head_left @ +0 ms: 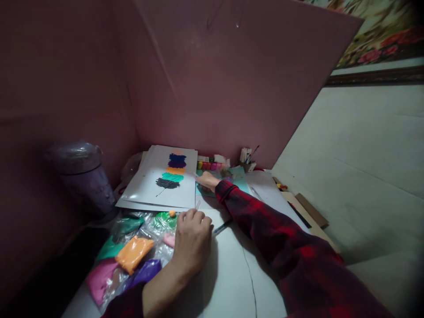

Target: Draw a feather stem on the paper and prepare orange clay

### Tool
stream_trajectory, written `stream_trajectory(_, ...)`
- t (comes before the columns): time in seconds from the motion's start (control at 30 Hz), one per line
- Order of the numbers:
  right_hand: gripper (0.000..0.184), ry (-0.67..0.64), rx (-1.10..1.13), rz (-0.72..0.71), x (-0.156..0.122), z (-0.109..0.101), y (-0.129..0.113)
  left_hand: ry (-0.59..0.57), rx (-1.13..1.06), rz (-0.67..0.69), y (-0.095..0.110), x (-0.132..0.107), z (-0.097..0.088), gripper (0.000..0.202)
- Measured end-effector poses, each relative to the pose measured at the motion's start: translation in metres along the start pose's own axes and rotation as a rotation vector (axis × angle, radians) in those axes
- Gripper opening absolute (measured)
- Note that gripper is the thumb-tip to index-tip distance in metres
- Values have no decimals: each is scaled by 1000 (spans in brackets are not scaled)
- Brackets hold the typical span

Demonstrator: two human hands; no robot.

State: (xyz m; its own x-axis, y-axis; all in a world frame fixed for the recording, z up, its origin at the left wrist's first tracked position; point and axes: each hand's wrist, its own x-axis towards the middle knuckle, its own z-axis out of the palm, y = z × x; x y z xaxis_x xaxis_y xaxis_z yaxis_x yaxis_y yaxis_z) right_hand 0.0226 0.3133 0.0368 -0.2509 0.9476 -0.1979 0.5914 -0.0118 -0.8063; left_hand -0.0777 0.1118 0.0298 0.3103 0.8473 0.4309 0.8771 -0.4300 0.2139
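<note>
My left hand is closed with curled fingers, low over the white table. A thin clear tip shows just beyond its knuckles; what the fingers hold is hidden. Beside it, a slim dark pen-like stick points to the right. Farther off, my right hand is closed at the right edge of a white paper sheet; its fingertips are too small to read. The sheet bears a leaf shape in bands of dark blue, orange, teal and black. Close by my left hand lies a small orange ball on a green packet.
Plastic-wrapped clay-like packets, one orange, lie at the left. A purple tumbler stands behind them. Small paint pots and a brush holder sit at the back. More paper lies to the right, and pink panels rise behind.
</note>
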Motion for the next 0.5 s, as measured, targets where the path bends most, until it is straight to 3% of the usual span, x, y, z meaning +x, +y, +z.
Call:
stream_trajectory(0.13,22,1,30,133,-14,6,-7,149,-9,-10,-5,3,-4,16)
stream_trajectory(0.27,42,-36,186,105,-26,2,-26,316,-104,142,-5,3,-5,19)
stream_trajectory(0.4,43,-122,366,41,-36,-22,-46,574,-233,228,-10,5,-15,11)
stream_trajectory(0.5,43,-152,447,21,-51,-48,-48,779,-283,272,-14,2,-31,16)
